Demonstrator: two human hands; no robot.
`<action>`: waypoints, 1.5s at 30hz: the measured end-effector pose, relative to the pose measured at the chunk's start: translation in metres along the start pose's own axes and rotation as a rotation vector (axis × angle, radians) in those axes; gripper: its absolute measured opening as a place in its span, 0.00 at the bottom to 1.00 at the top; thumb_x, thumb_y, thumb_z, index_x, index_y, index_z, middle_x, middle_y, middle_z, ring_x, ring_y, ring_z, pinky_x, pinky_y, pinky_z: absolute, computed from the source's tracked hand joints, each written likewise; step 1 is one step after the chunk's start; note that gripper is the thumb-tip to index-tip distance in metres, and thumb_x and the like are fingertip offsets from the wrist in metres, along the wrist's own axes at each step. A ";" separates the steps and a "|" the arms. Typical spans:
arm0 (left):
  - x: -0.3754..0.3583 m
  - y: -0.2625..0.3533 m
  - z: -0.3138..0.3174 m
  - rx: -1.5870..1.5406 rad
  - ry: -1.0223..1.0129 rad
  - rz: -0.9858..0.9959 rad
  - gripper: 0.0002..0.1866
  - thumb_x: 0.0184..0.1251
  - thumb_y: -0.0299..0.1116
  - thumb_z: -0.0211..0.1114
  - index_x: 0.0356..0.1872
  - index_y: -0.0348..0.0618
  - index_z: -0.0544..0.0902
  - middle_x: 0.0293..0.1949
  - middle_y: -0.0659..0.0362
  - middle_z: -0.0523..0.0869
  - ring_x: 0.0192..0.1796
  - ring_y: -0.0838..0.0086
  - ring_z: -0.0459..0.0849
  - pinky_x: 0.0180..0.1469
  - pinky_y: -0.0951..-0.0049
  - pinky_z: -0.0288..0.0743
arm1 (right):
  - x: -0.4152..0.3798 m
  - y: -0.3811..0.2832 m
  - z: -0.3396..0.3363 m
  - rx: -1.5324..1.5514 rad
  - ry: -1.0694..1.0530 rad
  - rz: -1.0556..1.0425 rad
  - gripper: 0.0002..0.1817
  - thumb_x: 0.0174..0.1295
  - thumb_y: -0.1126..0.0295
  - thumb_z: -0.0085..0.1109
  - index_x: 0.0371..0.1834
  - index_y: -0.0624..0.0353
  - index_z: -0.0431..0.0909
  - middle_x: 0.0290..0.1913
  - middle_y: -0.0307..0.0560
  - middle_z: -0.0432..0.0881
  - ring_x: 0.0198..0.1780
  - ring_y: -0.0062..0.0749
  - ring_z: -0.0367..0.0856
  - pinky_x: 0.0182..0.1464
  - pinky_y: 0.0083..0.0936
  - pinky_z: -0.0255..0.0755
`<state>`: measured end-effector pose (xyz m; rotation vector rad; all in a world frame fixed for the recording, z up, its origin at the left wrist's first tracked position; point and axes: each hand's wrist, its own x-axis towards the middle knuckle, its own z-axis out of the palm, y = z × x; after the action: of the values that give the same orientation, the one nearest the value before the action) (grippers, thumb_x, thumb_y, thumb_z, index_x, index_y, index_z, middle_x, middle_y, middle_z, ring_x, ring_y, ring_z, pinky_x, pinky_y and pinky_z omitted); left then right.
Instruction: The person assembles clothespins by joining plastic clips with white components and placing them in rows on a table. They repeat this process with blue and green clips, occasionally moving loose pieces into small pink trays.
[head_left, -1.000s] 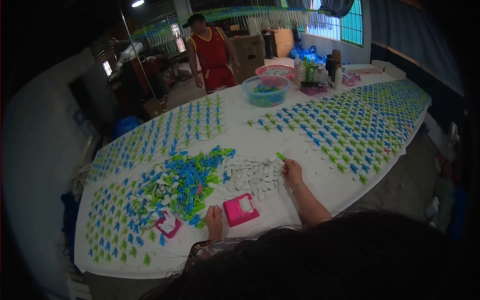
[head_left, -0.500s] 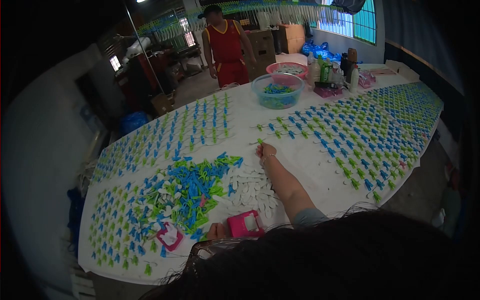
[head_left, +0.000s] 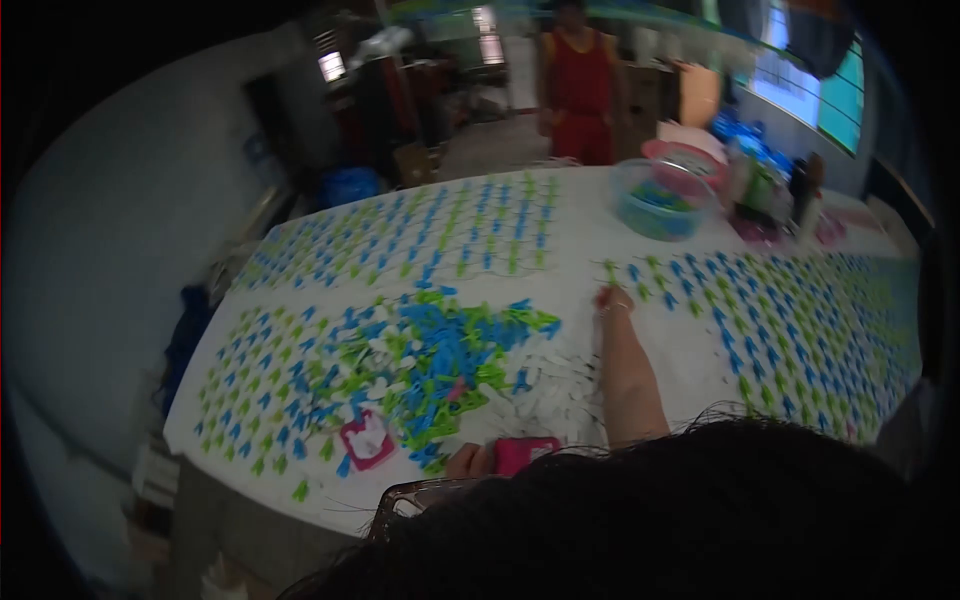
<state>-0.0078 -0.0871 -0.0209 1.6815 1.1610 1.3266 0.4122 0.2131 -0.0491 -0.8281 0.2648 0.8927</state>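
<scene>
My right hand (head_left: pixel 615 299) reaches far across the white table. Its blurred fingers are together at a green clip (head_left: pixel 611 277) at the left end of the right-hand rows. Low in the view, my left hand (head_left: pixel 468 461) is partly hidden, with its visible fingers curled; what they hold cannot be made out. It rests beside a pink box (head_left: pixel 522 455) and the near edge of a pile of blue and green clips (head_left: pixel 440 345). Loose white oval pieces (head_left: pixel 550 390) lie between the pile and my right forearm.
Rows of blue and green clips (head_left: pixel 470 230) cover the far left, with more rows (head_left: pixel 790 330) at right. A pink holder (head_left: pixel 368 440) with white pieces stands near left. Behind are a clear tub (head_left: pixel 662 215) and bottles (head_left: pixel 765 190). A person in red (head_left: pixel 580 85) stands beyond the table.
The view has swung left, so the table and things on it appear further right, with blur. My right hand stays at the end of the right-hand rows; my left stays by the pink box.
</scene>
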 end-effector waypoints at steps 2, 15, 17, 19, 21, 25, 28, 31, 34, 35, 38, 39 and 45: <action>0.001 0.000 -0.004 0.111 -0.093 -0.059 0.12 0.67 0.37 0.59 0.30 0.38 0.75 0.24 0.66 0.77 0.25 0.82 0.68 0.28 0.77 0.64 | -0.036 -0.008 0.006 -0.175 0.003 0.028 0.13 0.62 0.66 0.53 0.22 0.61 0.72 0.18 0.46 0.73 0.16 0.30 0.70 0.15 0.28 0.67; -0.008 -0.002 -0.051 0.399 0.304 0.060 0.11 0.68 0.35 0.59 0.30 0.39 0.74 0.23 0.66 0.75 0.26 0.83 0.68 0.29 0.78 0.64 | -0.241 -0.035 -0.039 -1.908 -0.720 -0.856 0.19 0.52 0.60 0.65 0.36 0.68 0.78 0.31 0.60 0.82 0.38 0.54 0.81 0.44 0.38 0.75; -0.007 0.000 -0.049 0.428 0.303 0.087 0.10 0.68 0.35 0.59 0.30 0.39 0.74 0.23 0.66 0.75 0.26 0.83 0.68 0.29 0.78 0.64 | -0.234 -0.030 -0.045 -1.991 -0.666 -0.878 0.17 0.51 0.61 0.64 0.34 0.67 0.78 0.32 0.58 0.82 0.38 0.52 0.81 0.42 0.38 0.75; -0.003 0.002 -0.048 0.460 0.299 0.119 0.10 0.68 0.34 0.59 0.30 0.39 0.74 0.23 0.66 0.75 0.26 0.83 0.68 0.29 0.78 0.64 | -0.201 -0.023 -0.053 -1.968 -0.654 -0.849 0.16 0.51 0.62 0.64 0.33 0.66 0.78 0.33 0.58 0.83 0.38 0.51 0.81 0.42 0.39 0.75; 0.002 0.003 -0.048 0.494 0.292 0.152 0.10 0.68 0.34 0.59 0.30 0.39 0.74 0.23 0.66 0.75 0.26 0.83 0.68 0.29 0.78 0.64 | -0.171 -0.017 -0.060 -1.943 -0.643 -0.817 0.15 0.50 0.63 0.64 0.32 0.66 0.78 0.33 0.57 0.83 0.38 0.51 0.82 0.42 0.39 0.75; 0.009 0.005 -0.049 0.561 0.273 0.207 0.10 0.68 0.34 0.59 0.30 0.39 0.74 0.23 0.66 0.74 0.26 0.83 0.68 0.30 0.78 0.64 | -0.156 -0.013 -0.063 -1.873 -0.641 -0.811 0.15 0.48 0.64 0.67 0.30 0.65 0.77 0.31 0.55 0.83 0.35 0.47 0.82 0.39 0.37 0.75; 0.010 0.004 -0.050 0.610 0.250 0.239 0.10 0.68 0.33 0.59 0.30 0.39 0.74 0.23 0.66 0.74 0.27 0.83 0.68 0.30 0.78 0.64 | -0.174 -0.020 -0.063 -1.853 -0.691 -0.795 0.17 0.45 0.63 0.70 0.29 0.65 0.77 0.30 0.55 0.83 0.33 0.44 0.82 0.38 0.36 0.75; 0.010 0.002 -0.048 0.653 0.214 0.269 0.10 0.68 0.33 0.59 0.29 0.39 0.74 0.23 0.66 0.73 0.27 0.83 0.67 0.30 0.78 0.64 | -0.162 -0.016 -0.064 -1.871 -0.703 -0.773 0.18 0.42 0.64 0.71 0.29 0.66 0.76 0.28 0.55 0.82 0.32 0.43 0.81 0.37 0.35 0.75; 0.016 0.002 -0.046 0.690 0.179 0.315 0.09 0.68 0.32 0.59 0.29 0.39 0.74 0.22 0.66 0.73 0.27 0.83 0.67 0.30 0.79 0.65 | -0.129 -0.013 -0.068 -1.821 -0.724 -0.765 0.18 0.41 0.65 0.71 0.28 0.66 0.75 0.27 0.54 0.81 0.30 0.42 0.80 0.36 0.35 0.75; 0.020 0.002 -0.046 0.704 0.171 0.335 0.09 0.68 0.32 0.59 0.29 0.39 0.74 0.22 0.66 0.73 0.27 0.84 0.67 0.30 0.79 0.65 | -0.120 -0.013 -0.069 -1.770 -0.745 -0.803 0.17 0.40 0.65 0.71 0.27 0.66 0.75 0.25 0.54 0.80 0.29 0.42 0.79 0.35 0.35 0.74; 0.036 0.005 -0.046 0.745 0.153 0.401 0.09 0.68 0.32 0.59 0.29 0.39 0.74 0.22 0.66 0.72 0.27 0.84 0.67 0.30 0.79 0.65 | -0.090 -0.009 -0.073 -1.682 -0.754 -0.897 0.16 0.42 0.66 0.69 0.26 0.65 0.74 0.23 0.54 0.78 0.26 0.41 0.76 0.33 0.35 0.72; 0.039 0.006 -0.046 0.757 0.145 0.420 0.09 0.69 0.32 0.59 0.29 0.39 0.74 0.22 0.66 0.72 0.27 0.84 0.67 0.30 0.79 0.65 | -0.091 -0.011 -0.071 -1.679 -0.751 -0.905 0.16 0.42 0.66 0.69 0.26 0.65 0.74 0.23 0.54 0.78 0.26 0.41 0.76 0.33 0.35 0.72; 0.028 0.008 -0.034 0.812 0.059 0.488 0.09 0.69 0.31 0.59 0.29 0.39 0.74 0.22 0.66 0.72 0.27 0.84 0.67 0.31 0.79 0.65 | -0.097 -0.011 -0.074 -1.690 -0.727 -0.791 0.09 0.51 0.71 0.61 0.26 0.66 0.72 0.23 0.53 0.77 0.26 0.38 0.75 0.31 0.33 0.70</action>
<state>-0.0368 -0.0644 0.0047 2.6529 1.5064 1.2548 0.3698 0.0989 -0.0417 -1.8219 -1.5823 0.4221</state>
